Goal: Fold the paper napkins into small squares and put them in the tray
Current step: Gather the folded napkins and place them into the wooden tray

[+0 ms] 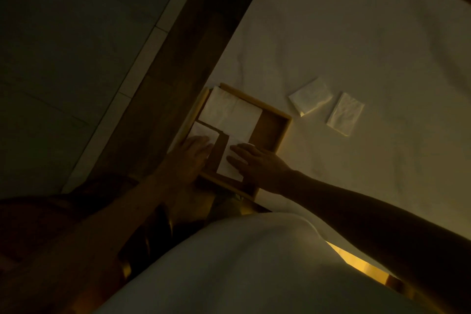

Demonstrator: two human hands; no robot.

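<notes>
A shallow wooden tray (279, 130) sits at the left edge of a table under a white cloth. Several folded white napkins lie inside it; the largest stack (229, 112) fills its far corner. My left hand (191, 158) lies flat, fingers spread, on a folded napkin (201, 131) at the tray's left side. My right hand (257, 163) presses flat on another folded napkin (228, 168) in the near part of the tray. Two more folded napkins (311, 99) (345, 113) lie on the cloth to the right of the tray.
The white tablecloth (356, 33) stretches far and right. A dark wooden strip (163, 99) and a pale floor (63, 46) lie left of the table. White fabric (242, 267) covers my lap in the foreground. The light is dim.
</notes>
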